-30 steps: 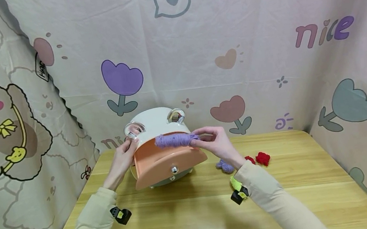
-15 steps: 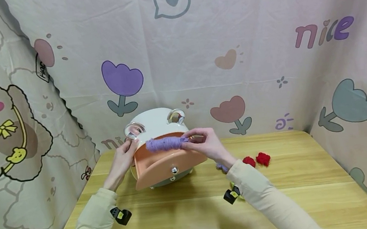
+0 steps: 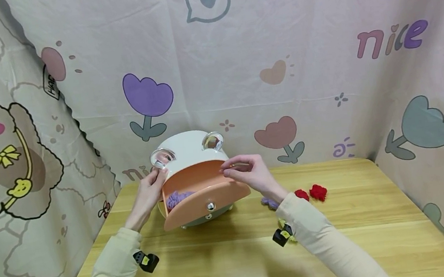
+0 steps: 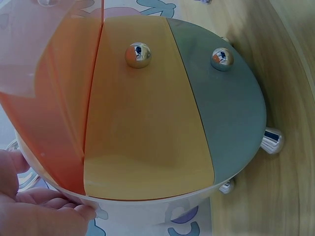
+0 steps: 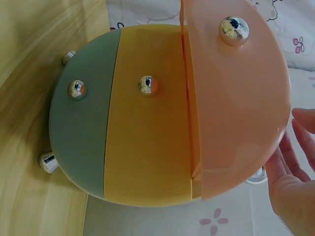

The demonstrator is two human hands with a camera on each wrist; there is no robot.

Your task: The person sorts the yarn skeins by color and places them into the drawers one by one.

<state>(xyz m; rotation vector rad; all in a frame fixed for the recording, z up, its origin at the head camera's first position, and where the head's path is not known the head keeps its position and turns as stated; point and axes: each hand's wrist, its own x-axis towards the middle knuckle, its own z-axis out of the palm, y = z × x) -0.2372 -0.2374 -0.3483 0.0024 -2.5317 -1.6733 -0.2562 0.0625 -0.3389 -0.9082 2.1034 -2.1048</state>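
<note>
A rounded chest of small drawers (image 3: 189, 145) has a white shell, two ring-shaped ears on top and silver knobs. Its peach top drawer (image 3: 189, 213) is pulled out, while the yellow drawer (image 4: 142, 118) and the green drawer (image 4: 224, 108) are closed. Purple yarn (image 3: 178, 199) lies inside the peach drawer at its left end, partly hidden by the front panel. With thumb and fingers, my left hand (image 3: 150, 194) grips the left side of the shell. Over the drawer's right end hovers my right hand (image 3: 250, 174), fingers loosely bent and holding nothing.
Right of the chest on the wooden table (image 3: 239, 267), more purple yarn (image 3: 270, 203) and two red yarn pieces (image 3: 318, 192) lie near the right forearm. A yellow-green piece (image 3: 282, 222) is mostly hidden under the right sleeve. A printed curtain (image 3: 212, 65) hangs behind.
The purple yarn bundle moved left over the peach drawer in my right hand, then left my fingers and dropped into it. My left hand has stayed on the chest.
</note>
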